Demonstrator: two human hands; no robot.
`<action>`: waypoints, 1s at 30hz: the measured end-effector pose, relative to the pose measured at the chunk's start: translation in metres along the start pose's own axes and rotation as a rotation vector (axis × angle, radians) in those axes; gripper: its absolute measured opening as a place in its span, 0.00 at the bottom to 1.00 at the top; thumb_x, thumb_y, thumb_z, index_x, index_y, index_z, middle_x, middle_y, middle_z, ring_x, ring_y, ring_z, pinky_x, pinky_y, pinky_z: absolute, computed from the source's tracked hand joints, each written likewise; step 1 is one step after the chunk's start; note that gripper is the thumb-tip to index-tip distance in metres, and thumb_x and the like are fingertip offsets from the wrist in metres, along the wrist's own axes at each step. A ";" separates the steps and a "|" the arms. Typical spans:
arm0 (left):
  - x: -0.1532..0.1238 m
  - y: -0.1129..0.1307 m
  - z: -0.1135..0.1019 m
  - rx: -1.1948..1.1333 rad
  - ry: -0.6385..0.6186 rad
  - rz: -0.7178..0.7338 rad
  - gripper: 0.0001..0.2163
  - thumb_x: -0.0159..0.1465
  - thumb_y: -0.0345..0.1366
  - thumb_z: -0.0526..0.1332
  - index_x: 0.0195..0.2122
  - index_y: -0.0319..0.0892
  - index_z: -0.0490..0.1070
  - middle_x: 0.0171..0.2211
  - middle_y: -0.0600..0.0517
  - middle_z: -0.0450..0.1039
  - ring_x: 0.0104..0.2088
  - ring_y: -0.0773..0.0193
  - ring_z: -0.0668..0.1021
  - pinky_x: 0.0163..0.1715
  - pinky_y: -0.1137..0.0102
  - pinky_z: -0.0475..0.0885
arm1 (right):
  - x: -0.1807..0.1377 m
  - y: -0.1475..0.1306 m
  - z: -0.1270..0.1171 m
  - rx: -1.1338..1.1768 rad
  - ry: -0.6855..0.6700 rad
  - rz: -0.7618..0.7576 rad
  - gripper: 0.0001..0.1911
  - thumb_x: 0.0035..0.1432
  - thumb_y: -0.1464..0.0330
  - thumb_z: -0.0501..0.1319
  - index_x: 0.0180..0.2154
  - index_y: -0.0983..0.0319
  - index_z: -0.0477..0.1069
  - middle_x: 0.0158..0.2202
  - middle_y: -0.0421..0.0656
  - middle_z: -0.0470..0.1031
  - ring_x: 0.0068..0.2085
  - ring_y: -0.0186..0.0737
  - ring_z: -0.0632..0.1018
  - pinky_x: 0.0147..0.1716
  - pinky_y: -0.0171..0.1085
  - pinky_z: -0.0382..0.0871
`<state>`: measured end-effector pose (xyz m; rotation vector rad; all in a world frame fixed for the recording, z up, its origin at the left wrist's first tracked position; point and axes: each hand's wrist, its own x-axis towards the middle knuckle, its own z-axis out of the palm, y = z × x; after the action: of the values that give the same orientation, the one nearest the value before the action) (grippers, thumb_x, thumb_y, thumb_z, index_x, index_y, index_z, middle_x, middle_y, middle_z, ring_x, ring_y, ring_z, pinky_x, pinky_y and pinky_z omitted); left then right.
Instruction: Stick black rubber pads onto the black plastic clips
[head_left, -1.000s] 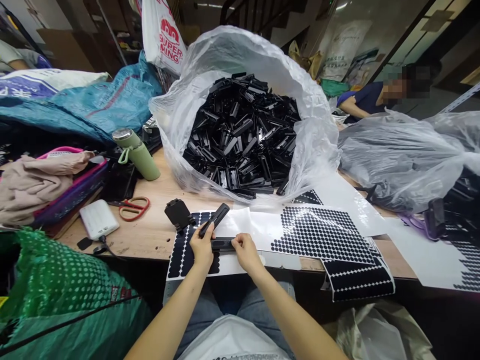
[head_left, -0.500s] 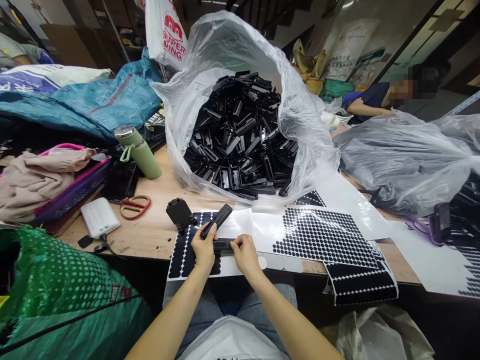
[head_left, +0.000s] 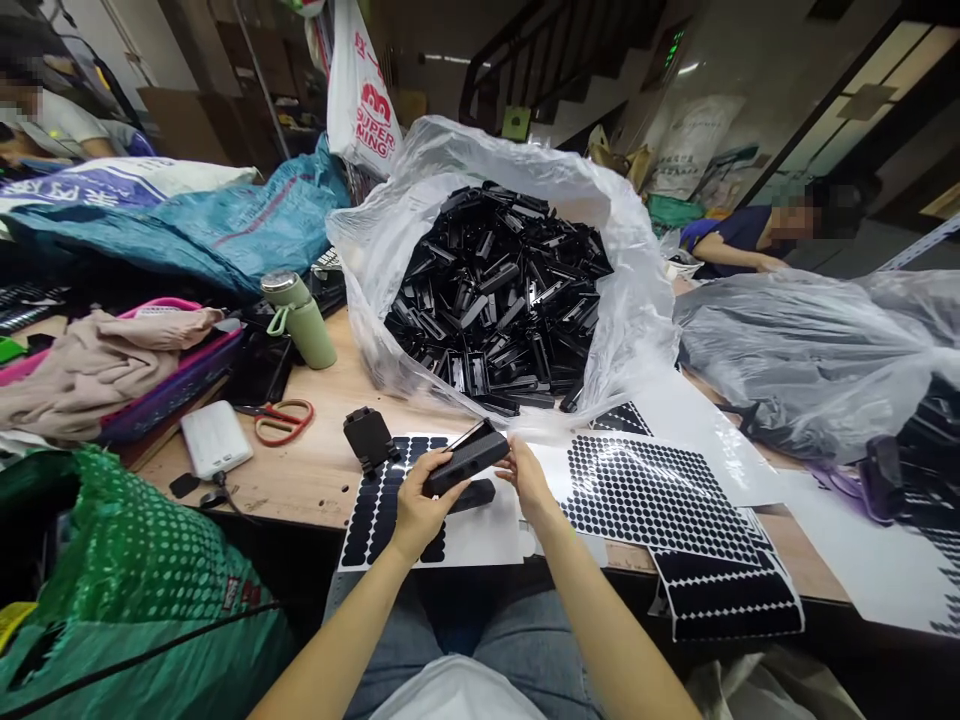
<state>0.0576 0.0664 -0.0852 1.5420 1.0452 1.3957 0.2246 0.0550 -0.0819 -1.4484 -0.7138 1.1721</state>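
A black ribbed plastic piece [head_left: 471, 465], long and narrow, is gripped by my left hand [head_left: 421, 512] over the sticker sheets. A second black plastic piece [head_left: 476, 495] shows just below it, near my left thumb; whether that hand bears it too is unclear. At the right end of the upper piece is my right hand [head_left: 531, 482], its fingertips drawn together; anything between them is too small to make out. Under the hands lies a white sheet of black stickers [head_left: 375, 510]. A black plastic clamp-like part [head_left: 367, 440] rests at its upper left corner.
Behind the hands, a clear plastic bag [head_left: 637, 260] holds a heap of black parts [head_left: 495, 290]. Leftward are red-handled scissors [head_left: 285, 422], a white power bank [head_left: 217, 440] and a green bottle [head_left: 309, 330]. Sheets of round black stickers [head_left: 652, 490] lie rightward. Another person [head_left: 739, 240] sits beyond.
The upper black piece has been turned and moved right, its broad side now showing. My right hand has shifted from the lower piece to the upper one's end. The whole view has tilted.
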 end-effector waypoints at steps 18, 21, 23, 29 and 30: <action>0.041 -0.012 -0.017 0.485 -0.230 0.301 0.23 0.56 0.41 0.62 0.54 0.46 0.64 0.56 0.43 0.62 0.58 0.51 0.62 0.55 0.54 0.56 | 0.027 -0.027 -0.001 0.093 -0.050 -0.298 0.12 0.43 0.61 0.65 0.24 0.60 0.64 0.37 0.44 0.75 0.39 0.41 0.75 0.42 0.43 0.67; 0.054 0.006 -0.031 0.381 -0.255 0.354 0.11 0.56 0.35 0.61 0.41 0.46 0.72 0.46 0.46 0.71 0.51 0.54 0.70 0.52 0.57 0.63 | 0.023 -0.034 0.018 0.035 -0.167 -0.216 0.15 0.48 0.56 0.60 0.31 0.60 0.67 0.36 0.44 0.75 0.34 0.39 0.76 0.35 0.42 0.70; 0.056 0.012 -0.045 0.287 -0.154 0.254 0.06 0.54 0.34 0.63 0.34 0.44 0.74 0.40 0.46 0.74 0.44 0.56 0.74 0.47 0.61 0.67 | 0.022 -0.032 0.030 -0.170 -0.180 -0.232 0.16 0.55 0.54 0.53 0.36 0.59 0.67 0.35 0.43 0.75 0.34 0.38 0.76 0.34 0.40 0.69; 0.041 0.013 -0.079 0.000 0.106 -0.326 0.14 0.44 0.40 0.69 0.31 0.38 0.75 0.27 0.49 0.74 0.29 0.61 0.76 0.28 0.72 0.70 | 0.017 -0.009 0.020 -0.674 -0.007 -0.287 0.03 0.51 0.68 0.58 0.27 0.60 0.67 0.30 0.42 0.73 0.35 0.40 0.72 0.38 0.38 0.61; 0.038 0.013 -0.081 -0.045 0.098 -0.381 0.16 0.44 0.41 0.70 0.31 0.38 0.75 0.27 0.49 0.74 0.29 0.61 0.76 0.27 0.72 0.71 | 0.014 -0.005 0.007 -0.730 0.036 -0.263 0.03 0.51 0.69 0.57 0.27 0.61 0.67 0.30 0.43 0.72 0.34 0.40 0.72 0.37 0.38 0.60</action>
<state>-0.0197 0.0994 -0.0533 1.1749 1.2815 1.2264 0.2233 0.0715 -0.0807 -1.8813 -1.3511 0.6969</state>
